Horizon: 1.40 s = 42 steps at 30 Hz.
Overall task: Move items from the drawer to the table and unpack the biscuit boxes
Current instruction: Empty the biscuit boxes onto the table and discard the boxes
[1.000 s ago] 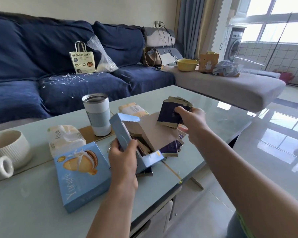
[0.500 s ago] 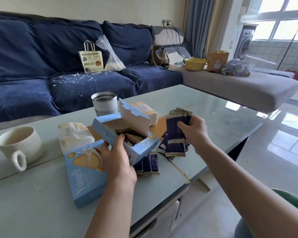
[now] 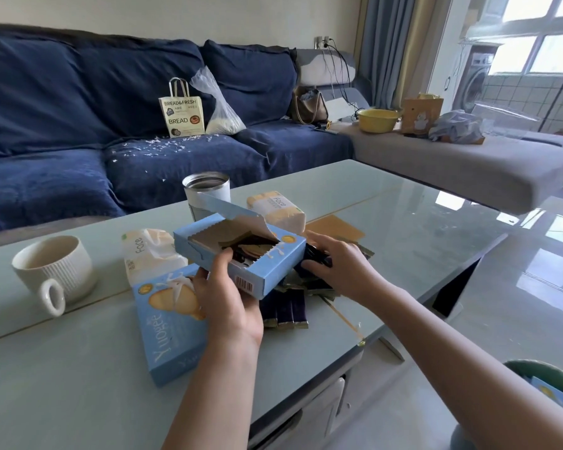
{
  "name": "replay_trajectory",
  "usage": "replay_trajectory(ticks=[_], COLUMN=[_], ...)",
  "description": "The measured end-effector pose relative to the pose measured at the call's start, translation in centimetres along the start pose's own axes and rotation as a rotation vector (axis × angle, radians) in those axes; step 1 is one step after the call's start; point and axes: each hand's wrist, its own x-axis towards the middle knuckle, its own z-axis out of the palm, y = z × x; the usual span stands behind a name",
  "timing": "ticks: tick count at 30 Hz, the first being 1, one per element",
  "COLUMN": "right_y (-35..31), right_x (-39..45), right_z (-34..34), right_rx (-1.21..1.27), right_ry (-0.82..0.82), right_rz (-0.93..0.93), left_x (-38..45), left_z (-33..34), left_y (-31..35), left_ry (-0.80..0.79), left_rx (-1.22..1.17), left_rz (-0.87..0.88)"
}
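Note:
My left hand (image 3: pixel 228 297) grips an opened light-blue biscuit box (image 3: pixel 264 271) just above the glass table (image 3: pixel 403 228), its torn lid flap raised and dark packets showing inside. To the box's right, my right hand (image 3: pixel 338 267) rests on a pile of dark purple biscuit packets (image 3: pixel 285 311) on the table, fingers curled over some of them. A second, closed blue biscuit box (image 3: pixel 169 332) lies flat under my left wrist.
A white ribbed mug (image 3: pixel 54 271) stands at the left. Behind the boxes are two tissue packs (image 3: pixel 145 254), (image 3: pixel 278 209) and a steel tumbler (image 3: pixel 207 193). A blue sofa (image 3: pixel 78 125) lies beyond the table. A green bin (image 3: pixel 546 378) sits at the lower right.
My right hand has come down with its purple packets onto the pile on the table. My left hand has levelled the open box and brought it lower.

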Motion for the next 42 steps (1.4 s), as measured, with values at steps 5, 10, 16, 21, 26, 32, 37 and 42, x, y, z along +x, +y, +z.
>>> replay_trajectory(ticks=[5, 10, 16, 21, 26, 32, 37, 42], right_y=[0.0, -1.4, -1.9, -0.9, 0.1, 1.4, 2.1, 2.2], right_x=[-0.8, -1.7, -2.9, -4.1, -5.2, -6.1, -6.9, -7.1], right_z=[-0.4, -1.6, -1.6, -3.6, -5.5, -7.3, -7.6, -7.6], right_rx=[0.132, 0.609, 0.509, 0.635, 0.677, 0.602, 0.542, 0.561], right_ry=[0.012, 0.103, 0.261, 0.319, 0.260, 0.192, 0.114, 0.051], right_rz=[0.069, 0.074, 0.041, 0.163, 0.224, 0.215, 0.192, 0.192], left_x=[0.0, -0.6, -1.7, -2.2, -1.5, -1.6, -2.2, -2.9], left_z=[0.0, 0.4, 0.6, 0.5, 0.2, 0.0, -0.1, 0.2], left_y=[0.1, -0.7, -1.4, -0.8, 0.0, -0.5, -1.3, -1.3], left_ry=[0.006, -0.132, -0.356, -0.386, -0.326, -0.479, -0.546, -0.477], left_rx=[-0.033, 0.007, 0.114, 0.155, 0.219, 0.450, 0.693, 0.756], left_rz=[0.020, -0.080, -0.161, -0.276, -0.274, -0.313, -0.383, -0.400])
